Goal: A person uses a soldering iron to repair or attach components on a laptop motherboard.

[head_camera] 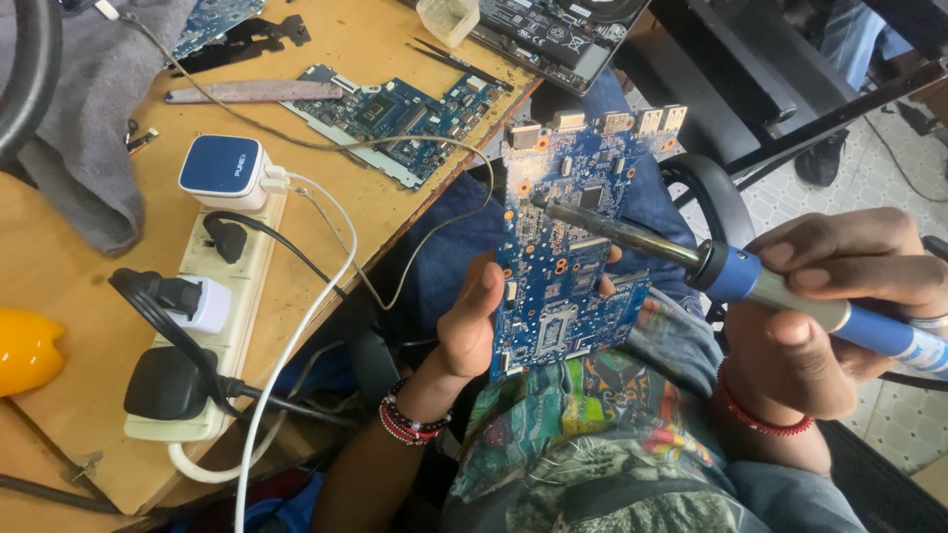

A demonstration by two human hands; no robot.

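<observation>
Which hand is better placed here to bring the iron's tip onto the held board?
Right. The right hand grips the blue-handled soldering iron, whose tip already lies over the upper part of the blue circuit board. The left hand is occupied holding that board upright by its edge, so it probably only steadies.

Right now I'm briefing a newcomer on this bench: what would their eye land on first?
First, the blue circuit board held upright at centre by the left hand, with the right hand laying a blue-handled soldering iron across it. Next, the crowded white power strip on the wooden table at left. A second circuit board lies flat behind.
</observation>
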